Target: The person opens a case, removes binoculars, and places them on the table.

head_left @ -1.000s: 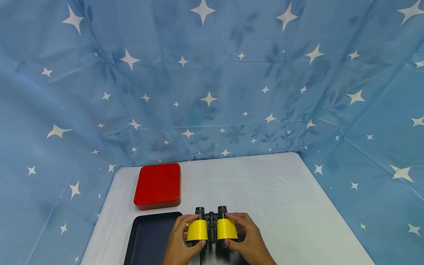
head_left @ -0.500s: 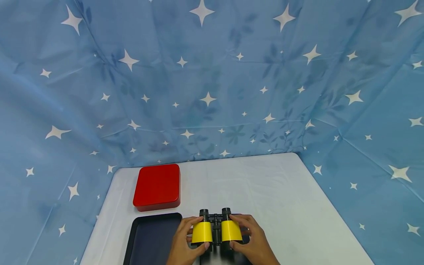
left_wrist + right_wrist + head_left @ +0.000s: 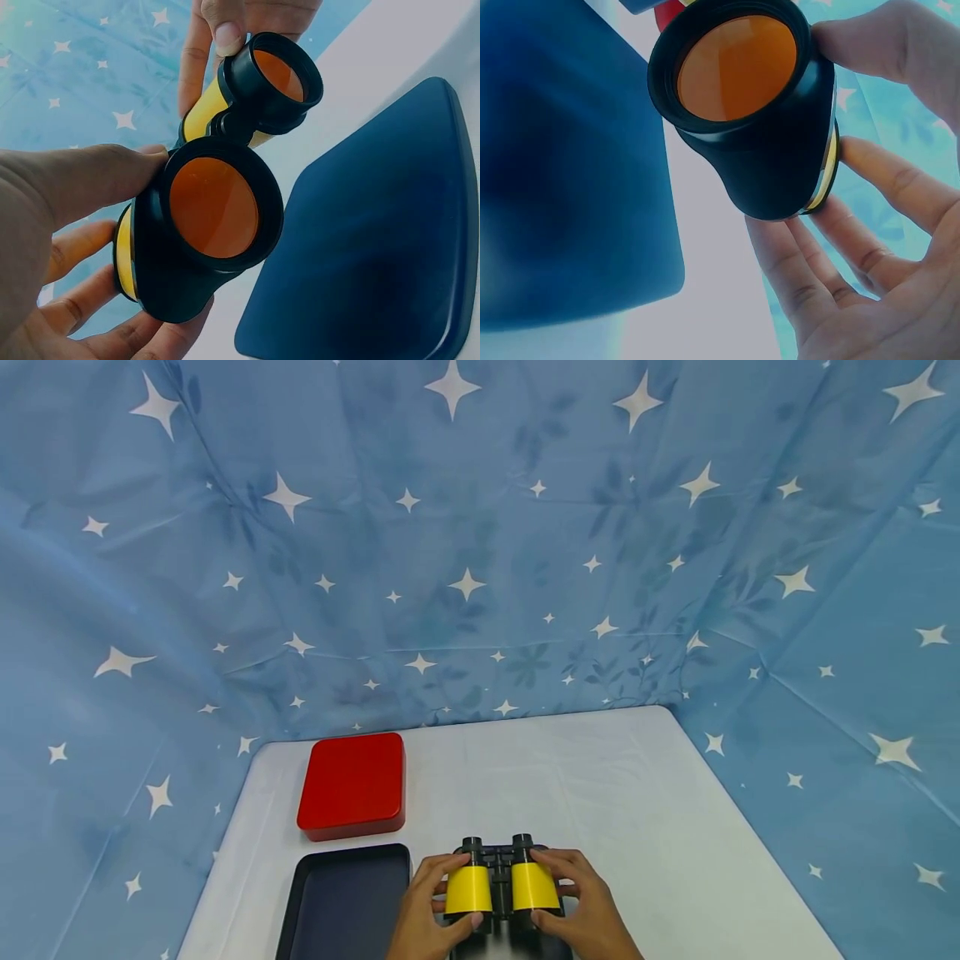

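Observation:
Yellow-and-black binoculars (image 3: 501, 887) hang above a dark, flat, round-cornered object (image 3: 375, 232), eyepieces pointing away from me. My left hand (image 3: 427, 906) grips the left barrel, thumb on the near rim and fingers round the far side. On the right barrel, my right hand (image 3: 588, 906) has the same kind of hold. Both wrist views show the orange-tinted front lenses, and a gap separates the binoculars (image 3: 757, 112) from the dark object. Much of that object is hidden under the binoculars and hands in the head view.
A shallow black tray (image 3: 348, 902) lies left of the hands. Behind it sits a red square box (image 3: 354, 783) with rounded corners. White cloth covers the table (image 3: 645, 810), and a blue star-patterned curtain (image 3: 465, 527) hangs round its back and sides.
Both hands have carried the binoculars a little to the right and slightly toward me, keeping their hold. The tray and box shift only slightly in the picture, together with the background.

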A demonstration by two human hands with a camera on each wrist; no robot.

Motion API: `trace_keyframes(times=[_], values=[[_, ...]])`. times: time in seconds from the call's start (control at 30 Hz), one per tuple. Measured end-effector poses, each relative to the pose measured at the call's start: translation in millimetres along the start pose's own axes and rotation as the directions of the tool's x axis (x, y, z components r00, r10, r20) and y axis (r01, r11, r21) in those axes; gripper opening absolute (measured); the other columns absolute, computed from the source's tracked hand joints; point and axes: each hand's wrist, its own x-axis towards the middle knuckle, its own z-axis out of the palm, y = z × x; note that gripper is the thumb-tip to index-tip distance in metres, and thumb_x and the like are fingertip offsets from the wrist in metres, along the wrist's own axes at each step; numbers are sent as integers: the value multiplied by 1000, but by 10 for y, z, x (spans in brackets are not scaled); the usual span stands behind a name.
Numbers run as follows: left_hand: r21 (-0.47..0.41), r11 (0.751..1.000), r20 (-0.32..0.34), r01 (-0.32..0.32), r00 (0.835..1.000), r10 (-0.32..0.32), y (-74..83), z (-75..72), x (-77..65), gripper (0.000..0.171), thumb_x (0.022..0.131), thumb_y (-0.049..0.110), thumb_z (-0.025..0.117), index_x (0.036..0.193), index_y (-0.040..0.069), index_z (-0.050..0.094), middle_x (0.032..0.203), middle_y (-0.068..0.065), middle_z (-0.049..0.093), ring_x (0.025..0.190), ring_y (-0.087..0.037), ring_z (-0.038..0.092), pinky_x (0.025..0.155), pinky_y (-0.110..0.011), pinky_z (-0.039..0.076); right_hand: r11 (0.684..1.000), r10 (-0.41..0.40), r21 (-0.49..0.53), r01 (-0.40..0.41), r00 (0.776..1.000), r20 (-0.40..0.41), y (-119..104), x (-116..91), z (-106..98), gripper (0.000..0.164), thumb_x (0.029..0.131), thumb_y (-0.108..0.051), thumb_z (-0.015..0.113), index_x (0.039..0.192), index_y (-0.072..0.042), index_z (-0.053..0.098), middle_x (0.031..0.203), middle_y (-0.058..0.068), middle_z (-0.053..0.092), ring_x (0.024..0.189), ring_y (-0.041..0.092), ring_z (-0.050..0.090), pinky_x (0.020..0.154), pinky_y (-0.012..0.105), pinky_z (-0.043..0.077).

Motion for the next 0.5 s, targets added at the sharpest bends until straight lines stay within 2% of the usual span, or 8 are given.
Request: trace_keyframes(times=[0.27,0.5], values=[[-20,1000,54,23,998,-22,-16,37,31,69,88,26,89,149,13,59,148,-23,52,108,-29,69,88,-44,65,999,30,-35,-30,999,-20,55,-1,-40,71,76,-24,96,142,-27,68,140,11,58,113,28,64,98,53,61],[-42,999,97,18,995,-14,-54,57,52,67,89,24,87,150,12,59,147,-23,52,106,-28,67,83,-43,64,998,39,-47,-40,999,-18,98,-9,-67,73,76,-26,96,143,-26,68,140,12,58,113,28,64,96,50,62]])
